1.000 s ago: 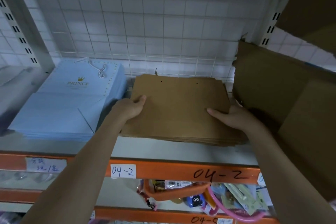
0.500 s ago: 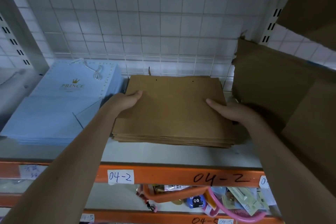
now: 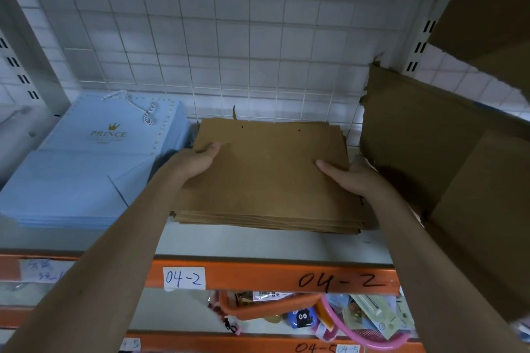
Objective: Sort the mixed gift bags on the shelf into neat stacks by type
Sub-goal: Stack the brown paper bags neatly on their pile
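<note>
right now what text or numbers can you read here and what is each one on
"PRINCE": gold print under a crown on the top blue gift bag
"04-2": white sticker on the orange shelf beam
"04-2": handwritten straight on that beam
White label at the beam's left end: handwriting too blurred to read
Lower beam labels: cut off, roughly "04-5"

To the right of my fingers a torn cardboard box (image 3: 447,152) leaned on the shelf, a white wire grid (image 3: 218,46) stood beyond them, and below them an orange beam (image 3: 258,276) carried a "04-2" label (image 3: 184,278) above cluttered trinkets (image 3: 315,315).
</note>
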Tool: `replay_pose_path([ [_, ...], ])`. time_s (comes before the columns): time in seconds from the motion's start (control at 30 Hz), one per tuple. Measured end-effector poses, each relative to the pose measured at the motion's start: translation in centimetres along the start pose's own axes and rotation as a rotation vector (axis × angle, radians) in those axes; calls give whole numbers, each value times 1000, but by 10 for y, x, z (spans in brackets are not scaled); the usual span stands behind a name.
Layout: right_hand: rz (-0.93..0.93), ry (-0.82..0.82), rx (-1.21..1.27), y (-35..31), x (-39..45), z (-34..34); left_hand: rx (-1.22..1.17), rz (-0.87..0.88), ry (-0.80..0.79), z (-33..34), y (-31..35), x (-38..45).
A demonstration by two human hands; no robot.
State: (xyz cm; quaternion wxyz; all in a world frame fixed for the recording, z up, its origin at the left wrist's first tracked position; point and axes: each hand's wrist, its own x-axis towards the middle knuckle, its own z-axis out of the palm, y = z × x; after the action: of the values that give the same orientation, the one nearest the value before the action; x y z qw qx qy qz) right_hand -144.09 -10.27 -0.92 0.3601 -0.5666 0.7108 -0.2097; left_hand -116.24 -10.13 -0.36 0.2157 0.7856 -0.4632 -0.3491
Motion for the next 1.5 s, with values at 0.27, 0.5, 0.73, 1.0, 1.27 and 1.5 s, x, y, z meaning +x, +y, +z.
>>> replay_pose_path([
  [0.27,-121,-119,-269,20,-21,-4,-8,59,21,-1,-36,-22],
  [0.5,-40,-258,-390,35,-42,5,227,182,-250,-1,-69,-31],
  [0.73,-118,-161,-361,26,-41,2,404,169,-165,-2,-57,-37],
  [1.0,-46,-157,-488,28,-46,4,454,132,-123,-2,-49,-27],
  [1.27,28,-95,-473,17,-49,11,431,168,-71,3,-53,-22],
  [1.5,-15,-22,-462,17,-50,10,388,132,-3,-1,-51,-18],
])
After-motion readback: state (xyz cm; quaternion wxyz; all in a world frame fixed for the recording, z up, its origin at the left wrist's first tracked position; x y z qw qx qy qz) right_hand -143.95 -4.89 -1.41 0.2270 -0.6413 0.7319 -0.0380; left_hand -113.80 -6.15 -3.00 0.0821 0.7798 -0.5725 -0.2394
